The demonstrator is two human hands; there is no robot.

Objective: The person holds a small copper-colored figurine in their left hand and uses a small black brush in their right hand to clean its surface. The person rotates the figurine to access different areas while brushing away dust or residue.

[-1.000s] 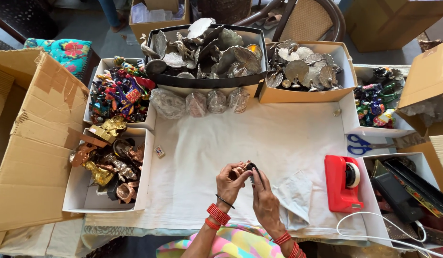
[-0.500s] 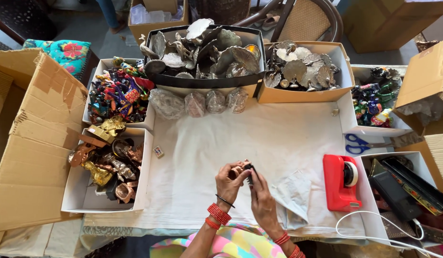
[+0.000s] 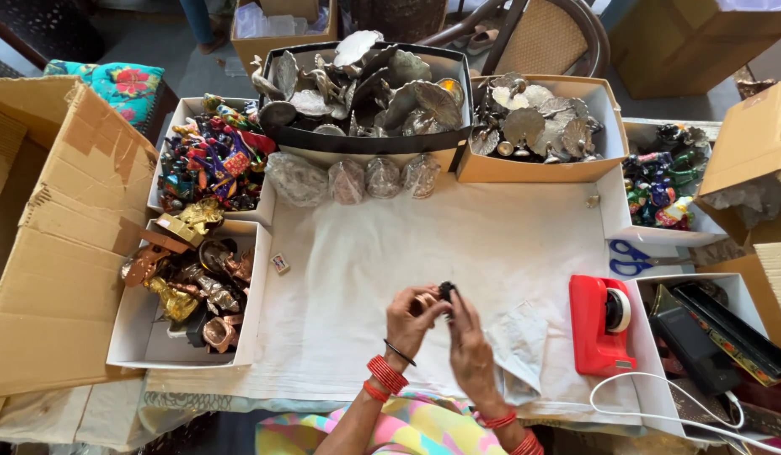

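Observation:
Both my hands meet above the white cloth [image 3: 424, 244] near its front edge. My left hand [image 3: 411, 318] and my right hand [image 3: 468, 345] pinch one small dark object [image 3: 446, 291] between their fingertips. The object is too small to make out further. Red bangles ring both wrists. A crumpled clear plastic sheet [image 3: 521, 337] lies on the cloth just right of my right hand.
A red tape dispenser [image 3: 599, 324] stands at the right, blue scissors [image 3: 631, 257] beyond it. Boxes of silver metal figures [image 3: 365, 93], [image 3: 538, 126], colourful figurines [image 3: 207, 164] and brass pieces [image 3: 188, 286] ring the cloth. A big cardboard box [image 3: 53, 227] stands left. Wrapped bundles [image 3: 348, 179] line the back.
My hands stay in the same spot, fingers turning the small dark object slightly. Nothing else has moved.

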